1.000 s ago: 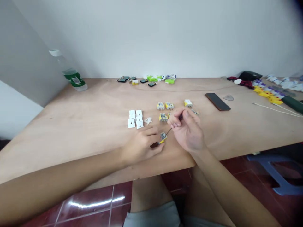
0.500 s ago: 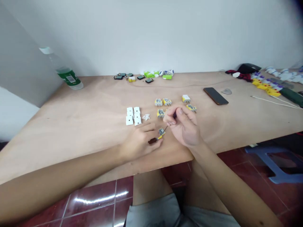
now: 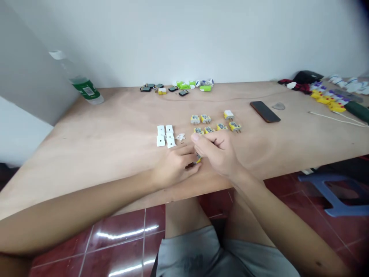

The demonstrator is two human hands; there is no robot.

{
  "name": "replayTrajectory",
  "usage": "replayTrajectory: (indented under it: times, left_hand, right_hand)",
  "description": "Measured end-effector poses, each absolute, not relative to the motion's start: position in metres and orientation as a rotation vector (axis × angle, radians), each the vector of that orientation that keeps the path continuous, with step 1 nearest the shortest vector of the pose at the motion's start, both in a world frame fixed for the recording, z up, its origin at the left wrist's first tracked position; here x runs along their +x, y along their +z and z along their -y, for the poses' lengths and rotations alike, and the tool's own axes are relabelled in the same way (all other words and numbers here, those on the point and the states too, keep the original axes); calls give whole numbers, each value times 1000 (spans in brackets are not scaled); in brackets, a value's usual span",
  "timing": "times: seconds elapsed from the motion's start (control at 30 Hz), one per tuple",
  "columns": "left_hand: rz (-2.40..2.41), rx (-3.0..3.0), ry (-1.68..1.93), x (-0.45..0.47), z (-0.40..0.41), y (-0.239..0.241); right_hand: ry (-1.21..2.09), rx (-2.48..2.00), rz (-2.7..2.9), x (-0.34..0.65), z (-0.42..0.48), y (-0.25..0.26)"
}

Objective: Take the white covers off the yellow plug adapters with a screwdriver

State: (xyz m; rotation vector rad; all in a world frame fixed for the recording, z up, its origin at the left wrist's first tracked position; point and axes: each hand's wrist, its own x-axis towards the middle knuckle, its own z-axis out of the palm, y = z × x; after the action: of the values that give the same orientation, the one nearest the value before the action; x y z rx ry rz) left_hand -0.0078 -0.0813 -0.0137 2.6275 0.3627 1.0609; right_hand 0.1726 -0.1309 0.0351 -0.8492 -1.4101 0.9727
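Along the plywood table (image 3: 123, 127): one plastic bottle (image 3: 85, 88) at far left; one dark phone (image 3: 265, 111) at right; white plastic covers (image 3: 165, 135) in two short columns; yellow plugs (image 3: 216, 127) in rows. Left hand (image 3: 174, 167): fingers curled almost shut over a small yellow plug (image 3: 198, 160), which sits between both hands. Right hand (image 3: 216, 152): thumb and fingers pinched closed beside it, any held item hidden.
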Motion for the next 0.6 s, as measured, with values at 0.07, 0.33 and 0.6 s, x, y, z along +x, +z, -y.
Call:
replayTrajectory:
  times: [0.07, 0.33, 0.6]
  left_hand:
    - [-382, 2620, 1020, -8, 81, -16]
    - [-421, 2613, 945, -9, 80, -13]
    - [-387, 2619, 1004, -8, 78, -17]
  right_hand:
    - [1054, -786, 1439, 179, 124, 32]
    - [1327, -776, 1574, 220, 97, 54]
    - [347, -1688, 2592, 246, 103, 119]
